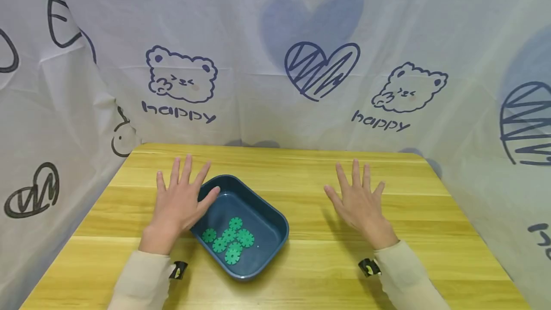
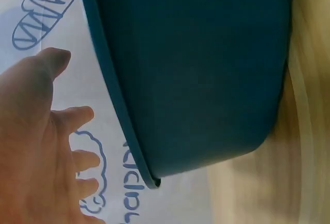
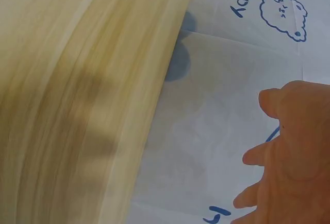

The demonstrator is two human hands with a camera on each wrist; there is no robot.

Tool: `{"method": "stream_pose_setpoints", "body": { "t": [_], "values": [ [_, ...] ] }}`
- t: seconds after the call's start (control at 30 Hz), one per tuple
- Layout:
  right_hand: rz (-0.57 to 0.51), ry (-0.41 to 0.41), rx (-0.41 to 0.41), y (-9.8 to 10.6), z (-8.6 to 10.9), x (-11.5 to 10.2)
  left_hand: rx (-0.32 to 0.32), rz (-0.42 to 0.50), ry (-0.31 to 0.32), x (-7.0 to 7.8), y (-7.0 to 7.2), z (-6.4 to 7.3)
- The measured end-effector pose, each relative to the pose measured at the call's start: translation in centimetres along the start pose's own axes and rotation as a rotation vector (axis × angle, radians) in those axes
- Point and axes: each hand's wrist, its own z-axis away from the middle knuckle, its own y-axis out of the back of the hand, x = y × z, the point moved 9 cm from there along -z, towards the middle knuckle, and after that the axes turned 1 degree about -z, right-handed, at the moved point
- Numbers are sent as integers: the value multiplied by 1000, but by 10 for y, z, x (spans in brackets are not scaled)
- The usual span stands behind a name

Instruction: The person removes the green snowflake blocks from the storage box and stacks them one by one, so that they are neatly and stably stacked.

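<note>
Sitting beside and below left fingers (image 1: 186, 171), blue bin (image 1: 262, 226)

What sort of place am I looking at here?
Probably a small curtained-off work booth: printed fabric hangs around a wooden tabletop, where a blue tray holds green notched discs.

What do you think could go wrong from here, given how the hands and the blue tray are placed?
The left hand hovers beside the blue tray, its thumb overlapping the rim in the head view; lowered carelessly, it might knock the tray.

Some of the green notched discs overlap and look thin, so picking up just one could be fiddly, and a neighbour might come along and drop.
</note>
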Motion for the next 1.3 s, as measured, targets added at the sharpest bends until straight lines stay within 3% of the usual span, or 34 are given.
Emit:
{"method": "stream_pose_setpoints", "body": {
  "t": [0.27, 0.5, 0.67, 1.1, 1.3],
  "values": [
    [-310, 175, -37, 0, -3, -8, -57, 138, -31, -26, -2, 4],
    [-578, 282, -74, -2, -5, -29, -139, 469, -72, -59, -7, 14],
    [-637, 327, -107, -4, -4, -47, -179, 627, -65, -76, -13, 20],
    [-726, 425, -200, -15, -3, -92, -134, 864, -129, -75, -32, 27],
    [-751, 466, -242, -17, -2, -112, -127, 1002, -205, -69, -34, 27]
  ]
}}
